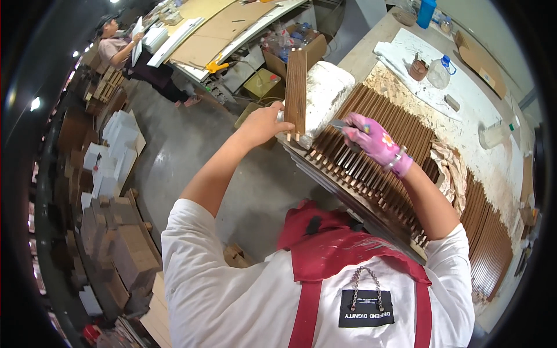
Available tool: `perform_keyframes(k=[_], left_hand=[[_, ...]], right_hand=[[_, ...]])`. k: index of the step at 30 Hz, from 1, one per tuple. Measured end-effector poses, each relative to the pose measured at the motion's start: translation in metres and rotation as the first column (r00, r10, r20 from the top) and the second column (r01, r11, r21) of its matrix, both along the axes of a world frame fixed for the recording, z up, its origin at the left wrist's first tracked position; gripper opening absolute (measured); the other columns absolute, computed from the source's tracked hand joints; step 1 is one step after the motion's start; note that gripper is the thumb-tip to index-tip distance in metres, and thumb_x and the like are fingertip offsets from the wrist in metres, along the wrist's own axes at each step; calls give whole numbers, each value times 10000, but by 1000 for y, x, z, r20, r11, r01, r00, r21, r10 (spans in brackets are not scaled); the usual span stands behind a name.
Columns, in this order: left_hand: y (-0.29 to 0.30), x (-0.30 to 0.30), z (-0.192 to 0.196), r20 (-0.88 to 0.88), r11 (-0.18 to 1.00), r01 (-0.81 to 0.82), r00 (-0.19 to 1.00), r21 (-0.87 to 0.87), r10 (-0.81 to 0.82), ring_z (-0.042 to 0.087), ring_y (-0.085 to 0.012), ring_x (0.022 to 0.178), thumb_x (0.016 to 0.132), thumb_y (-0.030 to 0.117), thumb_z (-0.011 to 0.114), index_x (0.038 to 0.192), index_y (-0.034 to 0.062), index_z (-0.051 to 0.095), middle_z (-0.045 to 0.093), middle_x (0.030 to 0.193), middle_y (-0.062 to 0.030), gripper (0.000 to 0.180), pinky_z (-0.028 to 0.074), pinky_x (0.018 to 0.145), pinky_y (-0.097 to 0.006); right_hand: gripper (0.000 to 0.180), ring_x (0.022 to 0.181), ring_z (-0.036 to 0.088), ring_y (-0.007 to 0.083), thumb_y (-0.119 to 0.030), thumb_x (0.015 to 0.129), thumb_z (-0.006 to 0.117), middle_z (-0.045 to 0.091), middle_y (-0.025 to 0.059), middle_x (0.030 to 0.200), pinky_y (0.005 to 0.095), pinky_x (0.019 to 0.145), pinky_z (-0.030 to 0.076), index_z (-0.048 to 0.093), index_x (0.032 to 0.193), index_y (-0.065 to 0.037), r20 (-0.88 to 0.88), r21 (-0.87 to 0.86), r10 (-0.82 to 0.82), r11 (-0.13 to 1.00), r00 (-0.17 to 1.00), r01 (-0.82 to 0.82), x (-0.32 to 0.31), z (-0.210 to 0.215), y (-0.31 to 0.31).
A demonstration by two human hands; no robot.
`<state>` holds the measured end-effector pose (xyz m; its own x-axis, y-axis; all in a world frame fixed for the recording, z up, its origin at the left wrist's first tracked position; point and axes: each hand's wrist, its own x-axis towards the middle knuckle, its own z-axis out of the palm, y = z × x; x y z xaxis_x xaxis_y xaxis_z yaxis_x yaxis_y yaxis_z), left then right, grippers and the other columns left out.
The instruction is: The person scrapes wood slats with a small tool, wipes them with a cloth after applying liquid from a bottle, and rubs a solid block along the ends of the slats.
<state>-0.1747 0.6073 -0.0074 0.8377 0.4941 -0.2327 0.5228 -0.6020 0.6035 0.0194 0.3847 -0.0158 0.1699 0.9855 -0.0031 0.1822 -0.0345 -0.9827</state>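
My bare left hand (262, 124) is at the near left edge of a short bundle of brown wooden slats (296, 90), thumb against them, other fingers partly hidden. Pale dowel pins stick out of the slats' ends. They lie beside a white wrapped block (328, 93) at the bench corner. In a pink flowered glove, my right hand (371, 139) is closed round a small tool with a flat grey blade (338, 123), which looks like a putty knife. Just beneath it, many brown slats (400, 124) lie side by side, with dowel ends along the near edge.
Crumpled brown paper (449, 174) rests on the slats. Farther back stand a rusty can (418, 68), a clear bottle with blue cap (440, 72) and a blue bottle (426, 14). A person (125, 52) works at another table on the left. Stacked boards (125, 249) line the left floor.
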Motion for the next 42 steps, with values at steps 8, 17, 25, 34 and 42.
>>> perform_keyframes(k=[8,17,25,34,42], left_hand=[[47,33,-11,146,895,394,892,209,-427,221,-474,1366,713,444,776,1372,236,444,146,1519,-241,767,310,1091,-498],[40,81,-31,205,771,262,869,581,-450,343,-391,1305,894,344,595,1258,184,564,349,1436,-106,399,318,1042,-544],[33,123,-32,195,830,289,886,478,-421,270,-415,1350,866,293,610,1103,103,566,378,1408,-136,308,340,1007,-582],[30,126,-40,249,821,268,865,504,-435,265,-433,1343,860,188,568,1217,117,545,378,1400,-135,364,402,1000,-530],[31,125,-39,260,804,259,855,535,-448,280,-443,1328,842,171,571,1223,122,546,387,1390,-135,385,434,973,-528]], right_hand=[[231,633,520,152,-224,951,547,534,88,682,320,614,436,540,980,5,268,-5,-104,994,958,109,-18,-12,47],[272,646,551,305,-284,937,550,563,170,714,379,638,449,552,978,-16,333,-62,-124,986,935,153,-16,-4,59],[234,781,630,364,-269,895,573,642,164,798,424,662,481,612,1044,-94,495,-91,-31,992,868,87,-1,-4,62],[238,736,633,353,-299,896,595,642,156,757,405,640,491,642,1028,-107,529,-93,22,995,848,32,2,-3,69],[226,711,632,343,-296,887,603,641,150,742,404,617,492,651,1020,-120,590,-49,19,999,807,12,3,-6,69]])
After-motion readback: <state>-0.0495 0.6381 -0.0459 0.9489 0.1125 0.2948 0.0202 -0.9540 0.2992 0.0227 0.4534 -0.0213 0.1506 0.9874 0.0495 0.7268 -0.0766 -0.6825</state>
